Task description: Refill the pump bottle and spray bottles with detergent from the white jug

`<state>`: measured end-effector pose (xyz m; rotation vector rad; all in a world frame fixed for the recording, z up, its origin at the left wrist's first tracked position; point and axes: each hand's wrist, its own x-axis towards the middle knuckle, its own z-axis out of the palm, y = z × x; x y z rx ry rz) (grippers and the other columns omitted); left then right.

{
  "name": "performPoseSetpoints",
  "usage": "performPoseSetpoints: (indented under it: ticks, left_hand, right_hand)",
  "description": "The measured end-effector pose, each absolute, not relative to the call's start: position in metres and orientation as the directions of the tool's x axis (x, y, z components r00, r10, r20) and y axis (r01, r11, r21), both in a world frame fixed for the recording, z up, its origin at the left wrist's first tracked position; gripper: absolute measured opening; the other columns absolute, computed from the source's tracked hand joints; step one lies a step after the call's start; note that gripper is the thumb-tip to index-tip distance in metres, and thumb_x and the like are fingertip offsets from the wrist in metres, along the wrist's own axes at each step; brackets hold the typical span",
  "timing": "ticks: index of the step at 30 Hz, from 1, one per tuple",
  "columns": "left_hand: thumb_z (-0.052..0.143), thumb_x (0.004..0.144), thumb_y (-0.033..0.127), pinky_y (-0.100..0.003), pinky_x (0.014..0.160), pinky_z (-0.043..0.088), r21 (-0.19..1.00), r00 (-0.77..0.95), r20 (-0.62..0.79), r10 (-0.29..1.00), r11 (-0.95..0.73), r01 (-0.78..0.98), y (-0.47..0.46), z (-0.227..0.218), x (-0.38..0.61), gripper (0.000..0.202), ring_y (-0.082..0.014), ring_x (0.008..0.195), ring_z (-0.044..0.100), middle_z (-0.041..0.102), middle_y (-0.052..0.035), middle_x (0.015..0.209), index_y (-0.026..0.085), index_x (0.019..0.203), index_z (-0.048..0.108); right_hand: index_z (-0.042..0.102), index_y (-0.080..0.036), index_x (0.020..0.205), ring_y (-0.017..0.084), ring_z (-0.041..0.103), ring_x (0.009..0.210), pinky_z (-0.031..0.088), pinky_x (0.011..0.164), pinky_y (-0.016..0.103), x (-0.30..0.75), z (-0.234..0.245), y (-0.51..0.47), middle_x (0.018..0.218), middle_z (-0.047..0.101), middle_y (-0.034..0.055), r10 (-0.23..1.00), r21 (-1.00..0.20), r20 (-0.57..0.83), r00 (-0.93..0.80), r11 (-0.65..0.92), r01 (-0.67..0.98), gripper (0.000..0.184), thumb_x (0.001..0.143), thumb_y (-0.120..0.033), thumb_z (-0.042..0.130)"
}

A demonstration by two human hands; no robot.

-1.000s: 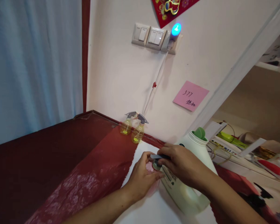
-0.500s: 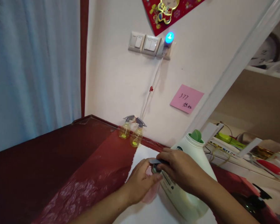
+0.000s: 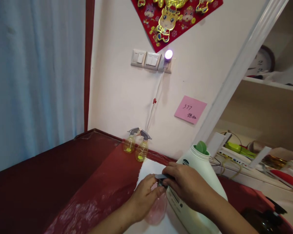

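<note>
In the head view, my left hand (image 3: 144, 197) is wrapped round the neck of a translucent pink bottle (image 3: 156, 209). My right hand (image 3: 185, 182) grips the grey trigger spray head (image 3: 161, 176) at the top of this bottle. Fingers hide most of the joint between head and bottle, so I cannot tell how tightly they fit. Close behind my right hand stands a large pale green jug (image 3: 216, 187), uncapped, with a green piece (image 3: 201, 147) in its mouth. White paper (image 3: 150, 167) lies beneath the pink bottle.
Two yellow spray bottles (image 3: 141, 151) with grey heads stand by the wall. A dark red table (image 3: 70, 162) extends left to a blue curtain (image 3: 39, 81). On the right are a cluttered shelf (image 3: 256, 162) and a dark pump bottle (image 3: 261, 219). A white cable (image 3: 151, 112) hangs from the socket.
The view has tilted up, so the wall and table items sit lower in the picture. Both hands keep their hold on the pink spray bottle. The plug light went from blue to violet-white.
</note>
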<state>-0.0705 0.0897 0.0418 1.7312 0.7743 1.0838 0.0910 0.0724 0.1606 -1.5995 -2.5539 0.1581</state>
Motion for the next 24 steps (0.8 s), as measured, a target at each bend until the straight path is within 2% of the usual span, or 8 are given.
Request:
performPoseSetpoints:
  ticks: [3,6,9,12,14,18,21,24]
  left_hand:
    - [0.069,0.084,0.037,-0.036,0.095,0.042,0.943,0.372,0.306,0.876,-0.332,0.008,0.090,0.045,-0.068,0.033,-0.0257,0.108,0.059,0.068,-0.0064,0.115,0.020,0.112,0.064]
    - [0.079,0.071,0.029,-0.033,0.085,0.045,0.966,0.286,0.244,0.926,-0.258,0.012,0.089,0.046,-0.061,0.042,-0.0238,0.098,0.061,0.069,-0.0017,0.102,0.021,0.106,0.057]
    - [0.076,0.072,0.026,-0.031,0.081,0.045,0.966,0.252,0.252,0.934,-0.258,-0.007,0.090,0.044,-0.057,0.028,-0.0222,0.091,0.061,0.068,-0.0003,0.092,0.021,0.092,0.057]
    - [0.070,0.080,0.027,-0.033,0.086,0.046,0.948,0.283,0.306,0.909,-0.319,-0.002,0.091,0.043,-0.061,0.017,-0.0234,0.096,0.062,0.070,-0.0032,0.097,0.020,0.094,0.062]
    - [0.064,0.087,0.031,-0.034,0.091,0.046,0.932,0.335,0.331,0.882,-0.360,0.027,0.091,0.042,-0.067,0.017,-0.0243,0.101,0.063,0.070,-0.0054,0.104,0.019,0.100,0.065]
    - [0.052,0.097,0.049,-0.035,0.096,0.047,0.938,0.422,0.302,0.855,-0.346,0.031,0.092,0.041,-0.076,0.034,-0.0260,0.108,0.063,0.071,-0.0063,0.112,0.020,0.108,0.066]
    - [0.058,0.091,0.058,-0.036,0.096,0.050,0.947,0.397,0.261,0.880,-0.312,0.070,0.101,0.035,-0.075,0.042,-0.0287,0.110,0.065,0.073,-0.0066,0.109,0.020,0.109,0.066]
    - [0.074,0.074,0.065,-0.038,0.088,0.056,0.956,0.309,0.231,0.923,-0.274,0.104,0.114,0.029,-0.070,0.060,-0.0322,0.106,0.069,0.076,-0.0091,0.106,0.020,0.112,0.061]
  right_hand:
    - [0.070,-0.021,0.086,0.016,0.064,0.082,0.035,0.068,0.027,0.090,0.161,0.072,0.091,0.069,0.0013,0.905,-0.157,0.051,-0.421,0.424,0.892,0.011,0.091,-0.018,0.060]
    - [0.071,-0.022,0.088,0.015,0.064,0.080,0.035,0.067,0.027,0.088,0.163,0.072,0.092,0.070,0.0008,0.907,-0.154,0.053,-0.417,0.420,0.894,0.011,0.089,-0.018,0.060]
    - [0.072,-0.021,0.089,0.016,0.065,0.082,0.034,0.067,0.027,0.087,0.165,0.072,0.093,0.071,0.0015,0.910,-0.141,0.056,-0.411,0.415,0.899,0.010,0.089,-0.019,0.062]
    - [0.072,-0.021,0.089,0.017,0.067,0.084,0.034,0.066,0.028,0.086,0.167,0.072,0.093,0.071,0.0021,0.910,-0.130,0.059,-0.411,0.416,0.900,0.010,0.090,-0.021,0.063]
    - [0.073,-0.021,0.089,0.018,0.068,0.085,0.036,0.067,0.028,0.086,0.169,0.072,0.094,0.072,0.0022,0.907,-0.121,0.067,-0.415,0.420,0.899,0.010,0.090,-0.022,0.063]
    - [0.074,-0.021,0.090,0.020,0.070,0.085,0.036,0.064,0.029,0.085,0.171,0.070,0.096,0.074,0.0038,0.905,-0.079,0.087,-0.417,0.423,0.902,0.013,0.092,-0.028,0.063]
    - [0.074,-0.022,0.094,0.021,0.071,0.087,0.038,0.062,0.030,0.083,0.174,0.070,0.099,0.075,0.0043,0.901,-0.039,0.088,-0.424,0.428,0.903,0.018,0.092,-0.036,0.063]
    - [0.074,-0.021,0.100,0.023,0.072,0.089,0.041,0.060,0.030,0.081,0.177,0.072,0.103,0.076,0.0066,0.906,0.002,0.061,-0.420,0.420,0.907,0.023,0.092,-0.039,0.062]
